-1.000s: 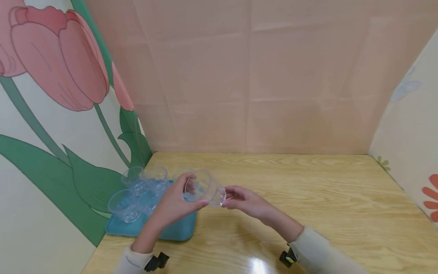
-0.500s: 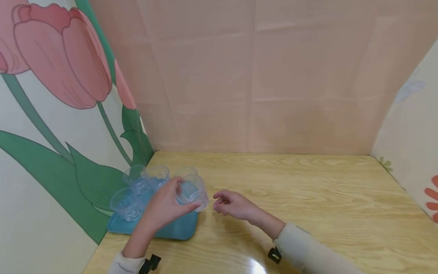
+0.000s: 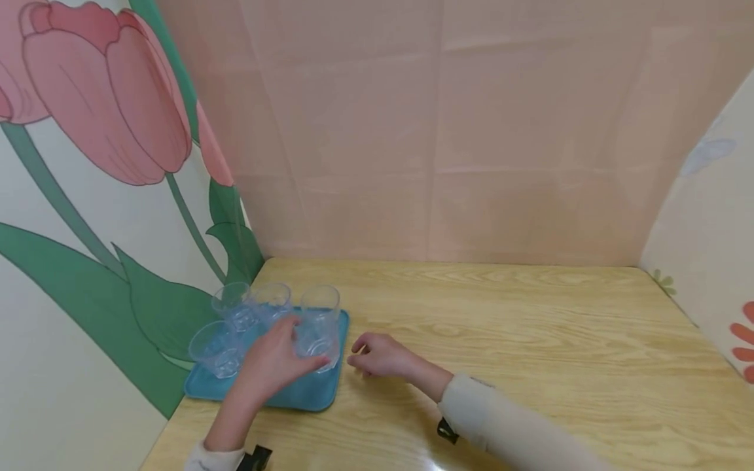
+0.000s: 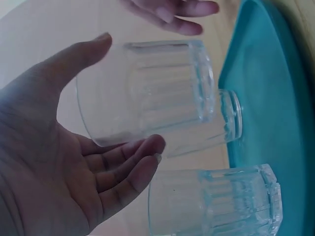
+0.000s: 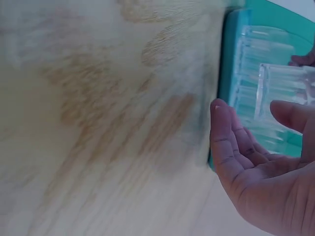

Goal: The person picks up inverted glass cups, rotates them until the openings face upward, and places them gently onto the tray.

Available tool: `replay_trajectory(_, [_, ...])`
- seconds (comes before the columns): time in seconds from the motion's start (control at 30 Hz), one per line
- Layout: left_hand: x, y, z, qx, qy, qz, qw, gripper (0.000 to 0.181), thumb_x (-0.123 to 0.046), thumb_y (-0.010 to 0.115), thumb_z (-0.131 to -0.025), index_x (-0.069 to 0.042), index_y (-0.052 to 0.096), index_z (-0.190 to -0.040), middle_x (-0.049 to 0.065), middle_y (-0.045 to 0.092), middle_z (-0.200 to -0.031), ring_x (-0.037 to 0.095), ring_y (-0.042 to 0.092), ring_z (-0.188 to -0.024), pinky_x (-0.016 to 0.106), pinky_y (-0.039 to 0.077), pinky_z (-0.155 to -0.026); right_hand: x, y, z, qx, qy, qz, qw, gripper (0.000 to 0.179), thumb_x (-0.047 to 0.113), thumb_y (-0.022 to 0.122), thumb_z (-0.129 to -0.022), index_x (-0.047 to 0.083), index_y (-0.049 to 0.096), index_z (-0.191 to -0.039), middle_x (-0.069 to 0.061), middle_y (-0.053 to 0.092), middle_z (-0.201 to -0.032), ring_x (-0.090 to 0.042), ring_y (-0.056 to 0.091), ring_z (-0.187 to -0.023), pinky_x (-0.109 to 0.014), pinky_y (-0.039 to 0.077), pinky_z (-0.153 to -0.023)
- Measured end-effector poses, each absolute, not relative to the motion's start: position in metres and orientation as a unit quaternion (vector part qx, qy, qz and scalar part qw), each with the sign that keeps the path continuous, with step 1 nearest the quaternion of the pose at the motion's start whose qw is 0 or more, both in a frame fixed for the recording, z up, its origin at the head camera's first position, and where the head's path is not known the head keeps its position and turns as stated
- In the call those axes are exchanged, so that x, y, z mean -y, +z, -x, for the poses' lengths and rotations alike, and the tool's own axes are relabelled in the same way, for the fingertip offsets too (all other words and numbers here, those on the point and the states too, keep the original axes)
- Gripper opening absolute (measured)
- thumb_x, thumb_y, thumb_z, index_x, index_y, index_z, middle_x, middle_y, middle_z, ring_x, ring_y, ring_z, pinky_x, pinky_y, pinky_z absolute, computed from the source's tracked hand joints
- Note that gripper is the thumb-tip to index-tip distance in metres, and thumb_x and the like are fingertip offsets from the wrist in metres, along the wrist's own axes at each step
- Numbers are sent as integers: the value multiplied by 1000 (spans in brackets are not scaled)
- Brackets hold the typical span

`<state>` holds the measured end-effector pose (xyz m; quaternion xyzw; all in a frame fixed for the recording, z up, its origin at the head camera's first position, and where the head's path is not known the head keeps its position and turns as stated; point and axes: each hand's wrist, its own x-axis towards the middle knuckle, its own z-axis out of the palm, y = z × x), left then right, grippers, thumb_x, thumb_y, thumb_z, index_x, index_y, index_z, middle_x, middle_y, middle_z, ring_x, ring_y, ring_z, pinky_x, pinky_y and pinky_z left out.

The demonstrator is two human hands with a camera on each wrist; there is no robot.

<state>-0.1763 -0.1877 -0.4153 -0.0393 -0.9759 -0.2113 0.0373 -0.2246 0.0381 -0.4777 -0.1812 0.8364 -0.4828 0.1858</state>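
Note:
My left hand (image 3: 272, 361) grips a clear plastic cup (image 4: 162, 88) by its sides, thumb on one side and fingers on the other. In the left wrist view the cup's base is apart from the blue tray (image 3: 297, 397), over the tray's right part. Just right of the tray's edge is my right hand (image 3: 384, 356), holding nothing, its fingers loosely bent. On the tray stand several similar cups: one at the back right (image 3: 321, 299), others at the back left (image 3: 232, 302), back middle (image 3: 273, 297) and front left (image 3: 216, 353).
The tray lies on a wood-grain table (image 3: 501, 353), close to the left wall (image 3: 118, 229) painted with tulips. A pink-beige sheet (image 3: 436, 144) covers the back. A white wall (image 3: 707, 229) bounds the right side.
The right hand has let go of the cup's base and moved left toward the tray's edge. With the cup turned base down, the left hand has moved left and down over the tray.

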Motion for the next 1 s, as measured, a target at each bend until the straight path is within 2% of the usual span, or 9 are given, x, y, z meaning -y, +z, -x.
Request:
replay_trajectory(0.2, [190, -420, 175, 979, -200, 30, 23, 102, -70, 79, -73, -3, 49, -145, 15, 60, -137, 35, 64, -112, 57, 53, -85, -24, -478, 233, -862, -434, 161, 209, 17, 21, 70, -95, 5, 65, -98, -10, 69, -75, -23, 69, -66, -35, 57, -60])
replay_trajectory(0.33, [188, -423, 174, 982, -190, 14, 16, 105, -71, 77, -73, -2, 48, -146, 18, 58, -140, 40, 63, -114, 60, 52, -88, -18, -476, 241, -867, -420, 145, 225, 18, 23, 69, -97, 6, 65, -94, -11, 70, -75, -23, 68, -66, -38, 58, -62])
replay_trajectory(0.57, [183, -427, 173, 985, -169, -5, 14, 103, -64, 80, -75, 3, 48, -145, 24, 57, -140, 47, 61, -114, 62, 51, -89, -11, -474, 251, -883, -378, 145, 237, 32, 29, 67, -98, 1, 70, -85, -11, 70, -70, -20, 66, -60, -37, 59, -60])
replay_trajectory(0.73, [180, -430, 171, 988, -154, -9, 18, 107, -65, 79, -76, 8, 44, -146, 29, 56, -140, 51, 59, -115, 63, 51, -90, -4, -475, 257, -892, -351, 151, 240, 41, 30, 65, -99, -3, 69, -75, -11, 68, -63, -20, 64, -53, -34, 57, -54])
replay_trajectory(1.0, [177, -433, 168, 991, -129, -3, 27, 107, -62, 79, -77, 15, 44, -142, 33, 58, -133, 50, 63, -108, 60, 53, -87, 7, -484, 264, -899, -343, 141, 235, 31, 24, 65, -99, 8, 60, -72, -6, 61, -55, -18, 60, -46, -30, 51, -44])
